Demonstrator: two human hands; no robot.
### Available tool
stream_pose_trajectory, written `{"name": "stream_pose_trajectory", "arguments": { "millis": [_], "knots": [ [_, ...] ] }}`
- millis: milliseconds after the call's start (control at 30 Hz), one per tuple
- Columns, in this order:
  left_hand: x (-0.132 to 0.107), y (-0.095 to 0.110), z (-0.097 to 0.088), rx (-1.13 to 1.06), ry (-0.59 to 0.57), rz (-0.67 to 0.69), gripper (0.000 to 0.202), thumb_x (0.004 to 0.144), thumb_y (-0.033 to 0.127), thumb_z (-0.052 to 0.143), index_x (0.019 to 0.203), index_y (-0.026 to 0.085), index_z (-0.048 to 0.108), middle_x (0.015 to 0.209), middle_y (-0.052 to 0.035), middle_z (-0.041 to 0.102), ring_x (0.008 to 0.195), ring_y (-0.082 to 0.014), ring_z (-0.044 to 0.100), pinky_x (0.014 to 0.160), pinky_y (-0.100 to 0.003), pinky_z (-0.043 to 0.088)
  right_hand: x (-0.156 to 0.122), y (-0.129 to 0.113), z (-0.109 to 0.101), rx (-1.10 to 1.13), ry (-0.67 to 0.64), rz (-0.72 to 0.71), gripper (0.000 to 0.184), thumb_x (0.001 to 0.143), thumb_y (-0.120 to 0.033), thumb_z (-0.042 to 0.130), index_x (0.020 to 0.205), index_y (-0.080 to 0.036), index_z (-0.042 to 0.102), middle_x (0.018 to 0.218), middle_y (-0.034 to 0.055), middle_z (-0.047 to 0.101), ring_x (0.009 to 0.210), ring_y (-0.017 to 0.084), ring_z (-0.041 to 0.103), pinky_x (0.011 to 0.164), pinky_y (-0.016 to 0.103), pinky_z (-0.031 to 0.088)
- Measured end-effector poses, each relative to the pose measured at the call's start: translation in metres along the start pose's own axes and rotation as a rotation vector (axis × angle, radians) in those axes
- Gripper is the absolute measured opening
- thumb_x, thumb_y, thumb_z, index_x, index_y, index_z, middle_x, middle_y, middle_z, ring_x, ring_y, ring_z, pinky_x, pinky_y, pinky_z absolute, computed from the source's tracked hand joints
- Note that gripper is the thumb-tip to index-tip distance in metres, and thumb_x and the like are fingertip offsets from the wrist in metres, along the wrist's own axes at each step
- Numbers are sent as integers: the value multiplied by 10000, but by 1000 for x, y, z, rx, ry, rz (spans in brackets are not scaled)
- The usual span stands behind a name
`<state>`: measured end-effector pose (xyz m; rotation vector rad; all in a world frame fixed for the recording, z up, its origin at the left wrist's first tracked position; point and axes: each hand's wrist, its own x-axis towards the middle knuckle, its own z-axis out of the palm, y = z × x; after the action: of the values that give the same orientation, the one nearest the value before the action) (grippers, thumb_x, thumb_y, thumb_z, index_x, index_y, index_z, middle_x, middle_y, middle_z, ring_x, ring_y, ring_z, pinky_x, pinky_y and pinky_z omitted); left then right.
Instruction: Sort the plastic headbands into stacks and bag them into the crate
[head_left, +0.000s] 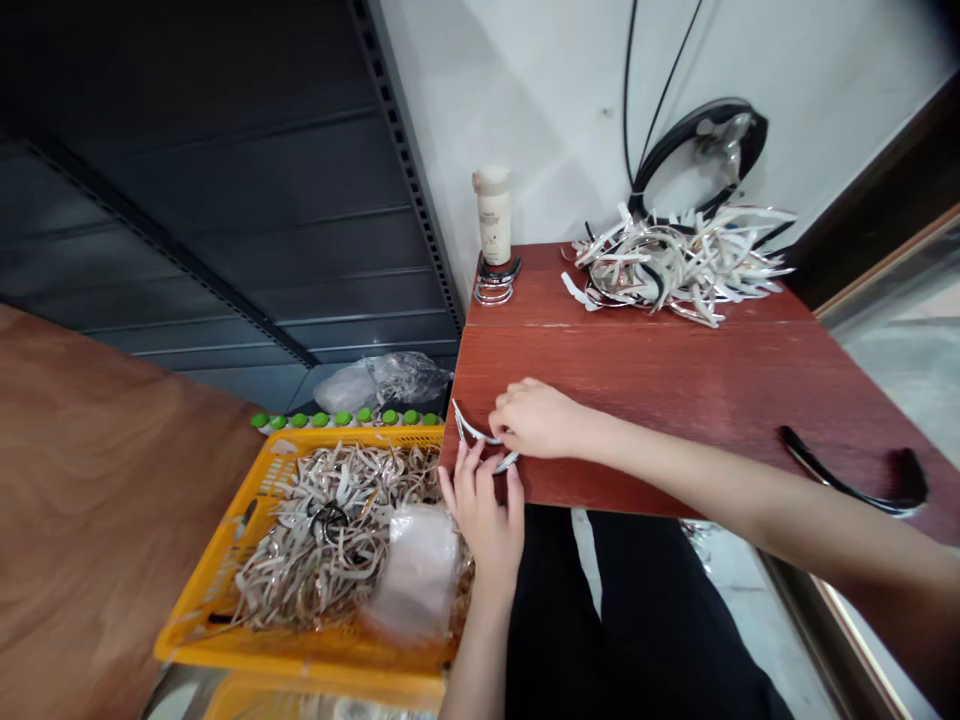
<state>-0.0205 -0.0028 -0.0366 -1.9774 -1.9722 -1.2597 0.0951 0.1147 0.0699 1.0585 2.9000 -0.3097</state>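
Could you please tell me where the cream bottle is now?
In the head view, the cream bottle is upright at the red table's far left corner, left of the pale strip pile.

Bare forearms point(705, 488), black trousers point(660, 620)

The bare right hand point(534, 418) has its fingers point(507, 420) curled inward, knuckles up, its bare forearm point(697, 478) slanting in from four o'clock. The bare left hand point(484, 505), at seven o'clock from it, points towards twelve, fingers bent and spread, thumb apart.
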Motion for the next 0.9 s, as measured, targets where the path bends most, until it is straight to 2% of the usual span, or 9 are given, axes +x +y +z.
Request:
{"name": "stream_pose_trajectory", "arguments": {
  "millis": [167,333,433,500,567,667,767,900],
  "knots": [
    [1,-1,2,42,43,31,164,926,268,572,1061,196,632,1261,-124,641,1332,-274,495,1187,-547,170,-9,-15,3,-12,-6,7,240,932,-228,508,925,-157,737,956,105,716,946,253,624,830,368,381],
    [5,-4,6,75,105,82,196,927,300,572,1055,165,633,1240,-155,647,1320,-302,508,1178,-604,138,-11,-2,4,121,46,-29,212,920,-263,545,929,-220,753,988,61,715,959,232,633,848,355,402],
    [6,-1,3,53,156,84,249,917,305,589,1113,155,619,1239,-169,642,1324,-316,502,1175,-641,111,-17,26,-1,188,204,24,195,930,-281,552,949,-239,741,996,32,715,954,185,642,854,310,409],
    [6,5,-1,-11,181,129,245,899,253,605,1132,176,617,1233,-154,643,1303,-299,522,1178,-632,162,-23,56,-7,106,295,227,216,953,-302,527,990,-244,732,1031,39,714,989,177,643,861,286,420],
    [6,16,-5,-120,160,219,256,877,165,606,1130,197,621,1214,-129,648,1255,-268,561,1162,-580,285,-28,93,-11,-39,327,521,264,981,-293,468,1055,-244,716,1085,61,710,1018,187,645,853,276,443],
    [9,40,-5,-285,64,335,281,859,92,587,1119,191,623,1166,-110,662,1182,-236,605,1061,-459,470,-35,144,-10,-133,339,781,340,983,-191,380,1149,-148,674,1129,178,689,979,254,666,787,328,483],
    [12,64,4,-371,-48,396,239,870,93,566,1070,203,636,1110,-78,687,1126,-210,635,1012,-402,522,-37,175,-2,-183,332,866,362,966,-143,359,1181,-114,648,1097,219,684,907,270,679,745,348,493],
    [13,78,22,-324,-145,370,196,895,128,544,1045,208,641,1116,-72,699,1076,-206,657,935,-365,557,-35,187,8,-217,345,853,345,978,-162,357,1122,-110,666,1129,216,657,893,252,667,714,325,479]
  ]
}}
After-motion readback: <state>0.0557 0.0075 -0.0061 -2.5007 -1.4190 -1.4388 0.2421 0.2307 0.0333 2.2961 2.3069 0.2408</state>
